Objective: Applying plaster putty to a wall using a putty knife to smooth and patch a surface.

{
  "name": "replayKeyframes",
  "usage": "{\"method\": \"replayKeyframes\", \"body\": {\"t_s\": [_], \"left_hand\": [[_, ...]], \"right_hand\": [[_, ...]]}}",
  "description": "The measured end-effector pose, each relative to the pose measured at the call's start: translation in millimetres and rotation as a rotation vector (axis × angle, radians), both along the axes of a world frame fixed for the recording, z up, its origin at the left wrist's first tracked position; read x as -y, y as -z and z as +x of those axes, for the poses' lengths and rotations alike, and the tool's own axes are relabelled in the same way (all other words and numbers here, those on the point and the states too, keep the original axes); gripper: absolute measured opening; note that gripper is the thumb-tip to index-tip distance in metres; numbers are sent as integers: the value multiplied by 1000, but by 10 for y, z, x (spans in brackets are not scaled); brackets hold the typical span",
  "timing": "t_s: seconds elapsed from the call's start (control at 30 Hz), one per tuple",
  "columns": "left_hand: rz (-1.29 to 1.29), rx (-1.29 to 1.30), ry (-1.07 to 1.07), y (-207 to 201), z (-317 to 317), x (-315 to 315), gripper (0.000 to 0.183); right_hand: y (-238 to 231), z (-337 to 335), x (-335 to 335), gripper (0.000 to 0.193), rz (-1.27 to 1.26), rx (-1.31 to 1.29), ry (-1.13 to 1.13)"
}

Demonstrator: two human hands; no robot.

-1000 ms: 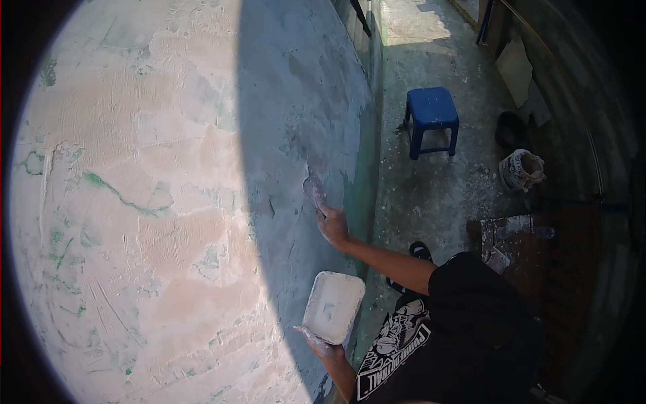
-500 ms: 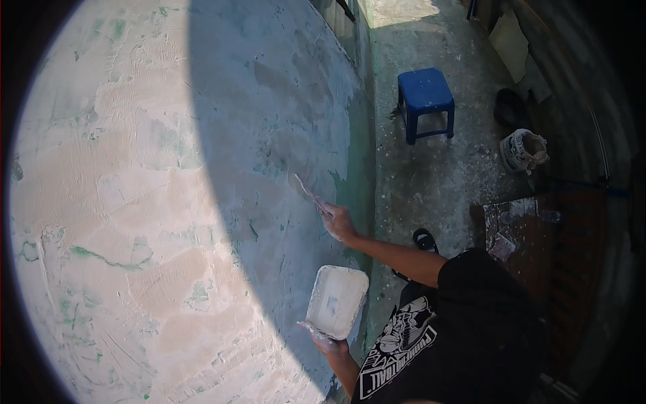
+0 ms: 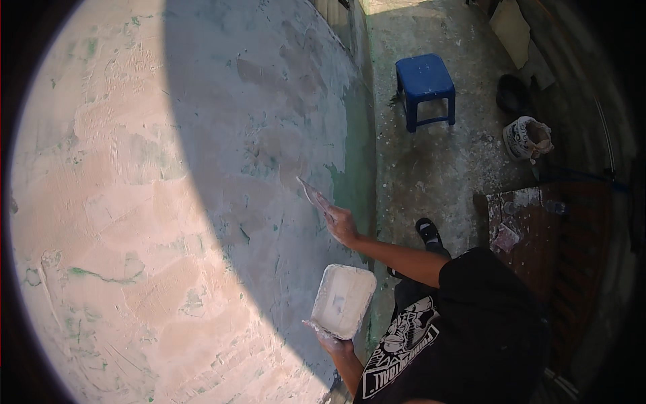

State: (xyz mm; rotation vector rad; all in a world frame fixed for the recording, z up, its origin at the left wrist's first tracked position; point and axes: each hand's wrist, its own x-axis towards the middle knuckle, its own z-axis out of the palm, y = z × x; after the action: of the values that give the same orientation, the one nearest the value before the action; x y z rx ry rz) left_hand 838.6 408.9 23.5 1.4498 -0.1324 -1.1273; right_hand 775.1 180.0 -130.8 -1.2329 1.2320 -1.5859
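My right hand (image 3: 342, 225), smeared with white, grips a thin flat putty scraper (image 3: 306, 188) seen nearly edge-on. Its tip is at the plastered wall (image 3: 222, 155); whether it touches cannot be made out. Below it, my left hand (image 3: 334, 342) holds a white rectangular tray (image 3: 344, 299) by its lower end, with whitish fingers at the rim. The tray is tilted so that its inside shows, coated with pale residue. Pale putty patches and green traces mark the wall, which is part sunlit and part shaded.
A blue plastic stool (image 3: 425, 84) stands on the spattered concrete floor (image 3: 464, 60). Farther right are a dark round object (image 3: 513, 94) and an opened white bag (image 3: 526, 138). A brown wooden bench (image 3: 538, 232) holds a pinkish packet (image 3: 505, 237). My sandalled foot (image 3: 428, 231) is near the bench.
The view has shifted, with the wall sliding left and the stool rising. The tray is slightly farther right. More of my foot shows. Both hands keep their holds.
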Motion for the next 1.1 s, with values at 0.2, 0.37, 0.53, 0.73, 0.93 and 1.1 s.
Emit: {"method": "replayKeyframes", "body": {"t_s": [0.2,0.37,0.53,0.73,0.93,1.1], "left_hand": [[-40,-2,0,59,74,-105,62],[-40,-3,28,57,199,-164,62],[-72,19,71,84,418,-259,64],[-74,27,64,65,521,-421,68],[-94,-9,59,92,669,-603,67],[-115,-43,46,205,860,-704,68]], "right_hand": [[-221,301,-13,48,-104,-40,-22],[-108,292,-355,58,-180,-86,-143],[-10,87,-398,50,-27,-39,-87],[84,123,163,34,318,-81,47],[331,363,-276,33,138,-30,26],[202,132,-563,31,278,-130,-66]]}}
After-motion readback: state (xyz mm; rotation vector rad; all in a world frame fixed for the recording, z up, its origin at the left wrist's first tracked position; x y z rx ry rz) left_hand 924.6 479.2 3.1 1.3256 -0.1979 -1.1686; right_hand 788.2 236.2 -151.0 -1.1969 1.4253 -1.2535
